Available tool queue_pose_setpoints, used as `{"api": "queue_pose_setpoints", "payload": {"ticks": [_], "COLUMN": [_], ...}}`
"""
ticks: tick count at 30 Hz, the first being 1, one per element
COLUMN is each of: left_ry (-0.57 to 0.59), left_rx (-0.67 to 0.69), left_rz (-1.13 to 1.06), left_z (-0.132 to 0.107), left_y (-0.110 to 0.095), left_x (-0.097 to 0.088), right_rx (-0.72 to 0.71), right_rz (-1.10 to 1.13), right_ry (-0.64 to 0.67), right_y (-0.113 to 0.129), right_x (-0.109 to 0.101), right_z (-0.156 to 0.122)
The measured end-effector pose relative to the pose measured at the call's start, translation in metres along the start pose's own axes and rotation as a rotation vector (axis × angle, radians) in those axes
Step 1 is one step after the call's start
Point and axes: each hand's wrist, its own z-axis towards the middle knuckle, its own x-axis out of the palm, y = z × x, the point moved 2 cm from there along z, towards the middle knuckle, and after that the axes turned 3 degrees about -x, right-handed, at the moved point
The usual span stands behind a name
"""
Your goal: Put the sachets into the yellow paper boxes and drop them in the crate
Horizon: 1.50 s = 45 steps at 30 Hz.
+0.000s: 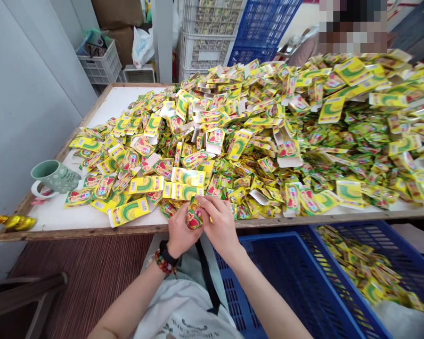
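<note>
My left hand (183,230) is closed around a small green, yellow and red candy box (193,217) at the table's front edge. Fingers of my right hand (217,217) are bent over the upper right end of the same box. That end is partly covered by the fingers, so I cannot tell whether its flap is up. Just beyond my hands lie flat yellow boxes (187,177) with green curves. Small green foil packets (224,181) are heaped to their right. Another yellow carton (130,213) rests to the left, close to the edge.
A mint-green mug (54,175) lies tilted at the table's left. Beside it is a gold figurine (16,222). Blue crates (297,282) stand below the front edge, one holding filled boxes (371,268). Across the heap is another person (305,49). Stacked crates (210,44) stand behind.
</note>
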Motion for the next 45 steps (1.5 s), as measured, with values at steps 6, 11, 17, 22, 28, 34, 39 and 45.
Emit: {"api": "queue_pose_setpoints", "payload": {"ticks": [6, 11, 17, 22, 28, 34, 39, 45], "left_ry": [-0.012, -0.032, -0.02, -0.084, -0.123, -0.128, -0.152, 0.018], "left_rx": [0.12, 0.081, 0.078, 0.063, 0.036, 0.074, 0.165, 0.171], "left_rz": [0.0, -0.017, -0.025, -0.018, -0.011, 0.031, 0.073, 0.132], "left_z": [-0.004, -0.004, -0.002, -0.004, -0.004, -0.004, -0.004, -0.008], "left_y": [0.001, 0.007, 0.007, 0.004, 0.006, 0.001, -0.004, -0.002], "left_x": [0.001, 0.002, -0.003, 0.0, 0.001, -0.001, 0.001, 0.001], "right_rx": [0.033, 0.009, 0.02, 0.066, 0.122, 0.195, 0.826, 0.758], "right_rz": [0.065, 0.028, 0.0, -0.222, -0.149, 0.12, 0.886, 1.056], "right_ry": [-0.275, -0.276, 0.157, 0.135, 0.102, 0.024, -0.097, 0.065], "right_y": [0.002, 0.005, 0.011, 0.024, 0.03, 0.021, 0.001, 0.007], "right_x": [0.01, 0.014, -0.001, 0.007, 0.016, 0.015, 0.036, 0.038], "right_z": [-0.007, -0.004, -0.003, -0.012, -0.015, -0.023, -0.038, -0.037]}}
